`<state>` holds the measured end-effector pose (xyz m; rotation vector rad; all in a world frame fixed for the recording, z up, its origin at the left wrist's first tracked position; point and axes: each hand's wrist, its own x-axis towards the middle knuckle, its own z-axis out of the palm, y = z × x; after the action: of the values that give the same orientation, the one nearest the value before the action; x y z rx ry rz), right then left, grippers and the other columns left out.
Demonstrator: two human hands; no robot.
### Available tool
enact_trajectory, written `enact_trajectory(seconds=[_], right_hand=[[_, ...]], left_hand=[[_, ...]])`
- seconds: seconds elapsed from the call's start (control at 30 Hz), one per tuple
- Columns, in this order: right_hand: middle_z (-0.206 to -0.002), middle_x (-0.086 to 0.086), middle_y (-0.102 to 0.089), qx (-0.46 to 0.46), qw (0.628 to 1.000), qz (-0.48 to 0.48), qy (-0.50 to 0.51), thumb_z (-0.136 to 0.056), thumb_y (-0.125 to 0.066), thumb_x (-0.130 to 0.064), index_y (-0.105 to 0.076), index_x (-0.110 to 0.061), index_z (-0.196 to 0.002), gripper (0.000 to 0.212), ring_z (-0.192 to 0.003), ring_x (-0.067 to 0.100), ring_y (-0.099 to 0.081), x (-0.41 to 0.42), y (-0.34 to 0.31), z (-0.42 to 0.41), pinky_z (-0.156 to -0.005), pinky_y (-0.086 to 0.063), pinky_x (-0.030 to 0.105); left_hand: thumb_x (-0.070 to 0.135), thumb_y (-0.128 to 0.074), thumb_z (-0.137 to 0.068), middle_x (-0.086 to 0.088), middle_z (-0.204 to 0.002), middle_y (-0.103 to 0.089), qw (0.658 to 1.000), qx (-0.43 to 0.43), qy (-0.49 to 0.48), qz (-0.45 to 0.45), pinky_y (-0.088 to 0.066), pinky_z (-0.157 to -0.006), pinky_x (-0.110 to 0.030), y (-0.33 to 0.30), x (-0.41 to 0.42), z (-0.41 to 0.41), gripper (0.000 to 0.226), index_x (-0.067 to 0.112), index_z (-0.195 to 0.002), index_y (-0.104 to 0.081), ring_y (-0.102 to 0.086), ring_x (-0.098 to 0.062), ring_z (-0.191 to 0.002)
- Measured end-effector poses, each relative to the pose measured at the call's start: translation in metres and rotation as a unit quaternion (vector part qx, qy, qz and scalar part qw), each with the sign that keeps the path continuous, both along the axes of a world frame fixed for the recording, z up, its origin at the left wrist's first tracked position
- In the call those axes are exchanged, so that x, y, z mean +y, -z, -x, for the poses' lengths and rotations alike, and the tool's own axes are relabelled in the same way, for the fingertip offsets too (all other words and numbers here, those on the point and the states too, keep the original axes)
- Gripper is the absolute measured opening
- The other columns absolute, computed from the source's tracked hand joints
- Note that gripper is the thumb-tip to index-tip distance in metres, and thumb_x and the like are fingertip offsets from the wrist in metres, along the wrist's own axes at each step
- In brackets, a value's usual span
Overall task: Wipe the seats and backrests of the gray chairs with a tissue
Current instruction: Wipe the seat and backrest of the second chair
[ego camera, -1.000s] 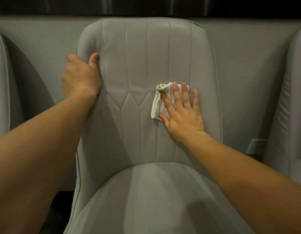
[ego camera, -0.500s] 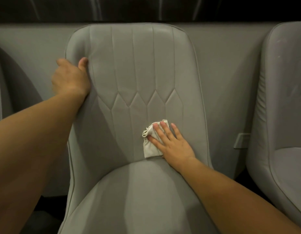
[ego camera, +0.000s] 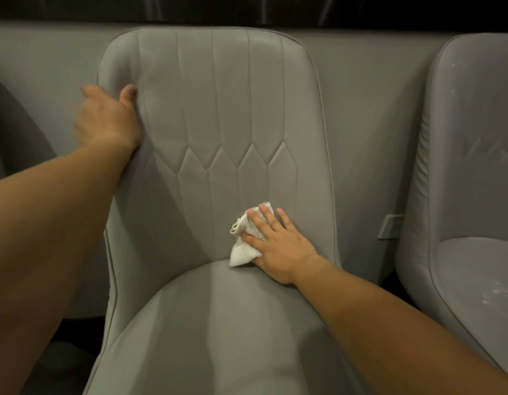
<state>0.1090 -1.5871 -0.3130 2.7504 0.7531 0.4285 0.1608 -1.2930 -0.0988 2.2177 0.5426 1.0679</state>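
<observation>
we see a pale gray chair (ego camera: 218, 115) stitched with vertical lines ending in a diamond zigzag, a white tissue (ego camera: 243, 249), and a second gray chair (ego camera: 472, 155) flecked with whitish scuff marks.

- The tissue (ego camera: 243, 240) has been carried down the backrest (ego camera: 218, 109) of the gray chair (ego camera: 207, 323) — from mid-height a second ago to its foot, the lower corner now touching the seat edge.
- The right hand (ego camera: 278, 246), fingers flat on the tissue, has been lowered with it.
- More of the neighbouring chair (ego camera: 472, 172) at the right has been brought into view.
</observation>
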Motion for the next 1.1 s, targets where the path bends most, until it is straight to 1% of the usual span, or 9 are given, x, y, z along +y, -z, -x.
enact_trajectory(seconds=[0.13, 0.3, 0.43, 0.53, 0.6, 0.67, 0.83, 1.0, 1.1], right_hand=[[-0.167, -0.003, 0.010, 0.165, 0.985, -0.034, 0.048, -0.102, -0.024, -0.059, -0.019, -0.038, -0.157, 0.059, -0.151, 0.021, 0.023, 0.004, 0.008, 0.026, -0.119, 0.018, 0.043], [-0.158, 0.003, -0.031, 0.335, 0.922, -0.188, 0.050, -0.100, -0.031, -0.048, -0.033, -0.041, -0.150, 0.051, -0.147, 0.033, -0.020, 0.012, -0.003, 0.048, -0.120, -0.019, 0.050], [-0.152, 0.007, -0.040, 0.346, 0.916, -0.190, 0.076, -0.092, -0.051, -0.038, -0.049, -0.032, -0.144, 0.052, -0.141, 0.031, -0.032, 0.009, -0.005, 0.090, -0.118, -0.026, 0.042], [-0.146, 0.009, -0.044, 0.317, 0.929, -0.178, 0.070, -0.090, -0.056, -0.033, -0.050, -0.025, -0.143, 0.054, -0.135, 0.031, -0.037, 0.010, -0.010, 0.125, -0.116, -0.026, 0.035], [-0.143, 0.008, -0.047, 0.303, 0.933, -0.175, 0.083, -0.088, -0.055, -0.031, -0.050, -0.025, -0.141, 0.053, -0.133, 0.030, -0.039, 0.011, -0.013, 0.146, -0.114, -0.029, 0.035], [-0.141, 0.007, -0.047, 0.301, 0.934, -0.166, 0.093, -0.087, -0.056, -0.029, -0.049, -0.025, -0.139, 0.052, -0.131, 0.030, -0.039, 0.012, -0.015, 0.166, -0.112, -0.033, 0.038], [-0.139, 0.011, -0.047, 0.372, 0.916, -0.104, 0.105, -0.093, -0.052, -0.019, -0.048, -0.021, -0.139, 0.046, -0.129, 0.032, -0.044, 0.005, -0.042, 0.201, -0.108, -0.036, 0.039], [-0.121, 0.011, -0.053, 0.373, 0.908, -0.139, 0.132, -0.095, -0.053, -0.019, -0.058, -0.013, -0.120, 0.026, -0.109, 0.033, -0.057, -0.015, -0.102, 0.224, -0.093, -0.046, 0.039], [-0.116, 0.008, -0.054, 0.368, 0.905, -0.164, 0.139, -0.096, -0.054, -0.021, -0.059, -0.013, -0.115, 0.021, -0.103, 0.029, -0.058, -0.029, -0.142, 0.245, -0.088, -0.048, 0.038]], left_hand=[[0.062, -0.038, -0.097, -0.029, -0.142, -0.043, 0.999, 0.031, 0.010, 0.006, -0.032, -0.106, -0.051, -0.006, 0.003, 0.002, 0.076, 0.000, -0.141, -0.034, -0.041, -0.046, -0.130], [0.059, -0.040, -0.098, -0.030, -0.146, -0.038, 0.990, 0.132, 0.039, -0.018, -0.029, -0.109, -0.051, -0.022, 0.009, 0.012, 0.077, -0.001, -0.144, -0.029, -0.037, -0.047, -0.133], [0.053, -0.040, -0.101, -0.033, -0.143, -0.040, 0.974, 0.214, 0.062, -0.038, -0.033, -0.107, -0.050, -0.024, 0.014, 0.031, 0.071, -0.005, -0.141, -0.034, -0.040, -0.049, -0.131], [0.045, -0.043, -0.102, -0.033, -0.137, -0.047, 0.963, 0.261, 0.064, -0.022, -0.037, -0.102, -0.051, 0.016, 0.010, 0.062, 0.062, 0.000, -0.142, -0.030, -0.046, -0.050, -0.125], [0.044, -0.050, -0.098, -0.032, -0.141, -0.043, 0.940, 0.333, 0.070, 0.019, -0.036, -0.104, -0.052, 0.054, 0.004, 0.093, 0.075, 0.004, -0.151, -0.015, -0.044, -0.049, -0.127], [0.046, -0.058, -0.093, -0.028, -0.150, -0.029, 0.909, 0.409, 0.073, 0.021, -0.032, -0.108, -0.053, 0.089, -0.002, 0.133, 0.084, 0.005, -0.152, -0.014, -0.033, -0.046, -0.136], [0.049, -0.040, -0.098, -0.015, -0.163, 0.007, 0.859, 0.444, 0.141, -0.214, -0.008, -0.118, -0.054, 0.143, -0.035, 0.247, 0.074, 0.020, -0.157, -0.005, 0.009, -0.035, -0.149], [0.052, -0.031, -0.099, -0.014, -0.162, 0.018, 0.815, 0.425, 0.229, -0.320, 0.008, -0.117, -0.056, 0.124, -0.077, 0.324, 0.075, 0.024, -0.156, 0.008, 0.026, -0.035, -0.145], [0.056, -0.022, -0.099, -0.012, -0.155, 0.035, 0.791, 0.477, 0.232, -0.304, 0.015, -0.115, -0.057, 0.100, -0.094, 0.357, 0.075, 0.025, -0.152, 0.022, 0.036, -0.035, -0.140]])
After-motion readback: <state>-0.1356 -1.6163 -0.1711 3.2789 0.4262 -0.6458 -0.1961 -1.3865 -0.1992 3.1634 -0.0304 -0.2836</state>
